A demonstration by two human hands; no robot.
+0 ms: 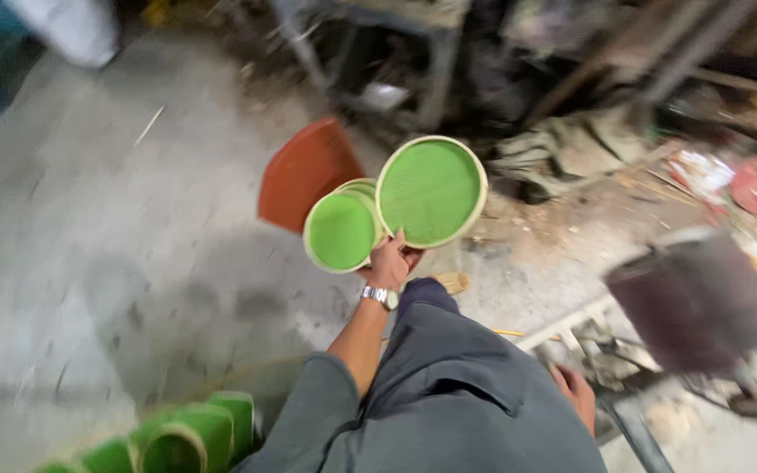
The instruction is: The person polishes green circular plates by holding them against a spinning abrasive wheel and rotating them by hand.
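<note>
Standing on a grey concrete floor (89,245), with an orange-red plastic sheet (301,171) lying ahead. Left hand (392,261) pinches the rims of two round green mesh sieves: larger sieve (432,191) on the right, smaller sieve (340,230) on the left, overlapping. Right hand (578,390) hangs loose and holds nothing, beside the grey trousers (466,385). Green tubs (177,436) sit bottom left. Silver wristwatch (380,296) on the left wrist.
</note>
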